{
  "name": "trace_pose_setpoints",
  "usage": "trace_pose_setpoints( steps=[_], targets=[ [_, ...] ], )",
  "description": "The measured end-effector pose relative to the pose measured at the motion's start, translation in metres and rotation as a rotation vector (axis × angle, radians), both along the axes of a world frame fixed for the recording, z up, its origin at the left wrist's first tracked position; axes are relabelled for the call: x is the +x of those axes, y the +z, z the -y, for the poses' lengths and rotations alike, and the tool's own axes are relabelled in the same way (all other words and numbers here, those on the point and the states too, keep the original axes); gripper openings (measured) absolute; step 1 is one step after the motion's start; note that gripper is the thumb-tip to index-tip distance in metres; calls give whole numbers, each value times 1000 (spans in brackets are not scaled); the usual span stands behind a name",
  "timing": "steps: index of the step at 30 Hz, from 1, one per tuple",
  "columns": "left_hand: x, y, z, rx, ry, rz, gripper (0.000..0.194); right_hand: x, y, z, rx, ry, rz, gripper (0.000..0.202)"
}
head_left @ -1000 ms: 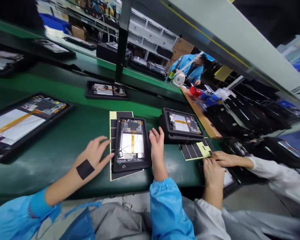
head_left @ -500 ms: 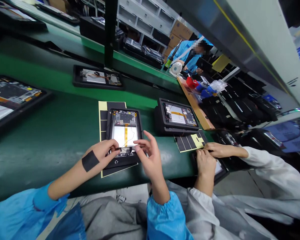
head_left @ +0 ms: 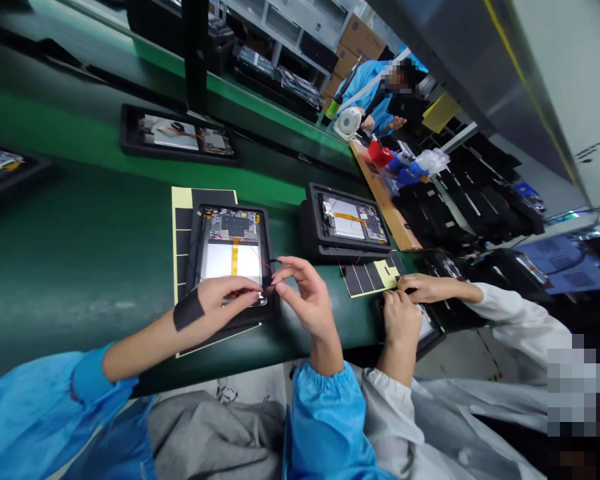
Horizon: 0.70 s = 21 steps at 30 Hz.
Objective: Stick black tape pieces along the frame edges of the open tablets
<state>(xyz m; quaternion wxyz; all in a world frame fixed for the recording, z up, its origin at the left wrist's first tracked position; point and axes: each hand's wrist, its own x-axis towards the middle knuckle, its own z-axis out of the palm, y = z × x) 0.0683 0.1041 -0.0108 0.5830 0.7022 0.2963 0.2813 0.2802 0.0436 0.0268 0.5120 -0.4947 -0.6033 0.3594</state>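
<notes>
An opened tablet (head_left: pixel 234 230) lies in a black foam tray (head_left: pixel 194 250), showing its circuit board, white battery (head_left: pixel 217 259) and orange ribbon cable (head_left: pixel 235 253). Over the lower part of the tablet, my left hand (head_left: pixel 226 297) is closed in a pinch; what its fingertips hold is too small to make out. A black tape patch (head_left: pixel 188 310) sticks to my left wrist. At the tray's right edge, my right hand (head_left: pixel 307 297) pinches a small black part with thin wires (head_left: pixel 274 264). Beneath the tray lies a yellow sheet of black adhesive pieces (head_left: pixel 182 198).
Right of my tray stands a stack of foam trays (head_left: pixel 325 247) with another opened tablet. A co-worker's hands (head_left: pixel 405 313) work over a further tray at the right. Another tablet tray (head_left: pixel 180 150) sits farther back on the green bench (head_left: pixel 95 247).
My hands have come closer together, and the left has moved right across the tablet's lower end. A small black part now shows at my right fingertips. The whole view has shifted slightly.
</notes>
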Motion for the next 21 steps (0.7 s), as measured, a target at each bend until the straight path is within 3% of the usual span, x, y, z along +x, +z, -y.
trace_pose_setpoints(
  steps=[2, 4, 6, 12, 18, 21],
  targets=[
    [-9, -9, -5, 481, -42, -116, 24, 4, 0, 5, 13, -38, 173, 37],
    [-19, -13, -13, 903, -100, -239, 27, 5, 0, 9, 21, -36, 363, 40],
    [-28, -13, -22, 1068, -127, -298, 27, 3, -3, 10, 23, -2, 486, 42],
    [-44, -9, -39, 1124, -165, -315, 34, -9, -12, 7, 12, 35, 603, 43],
    [-41, -20, -31, 1164, -140, -239, 31, -12, -9, 6, -48, 55, 681, 47],
    [-36, -23, -28, 1110, -139, -192, 33, -9, -6, 7, -80, 74, 663, 51]
  ],
)
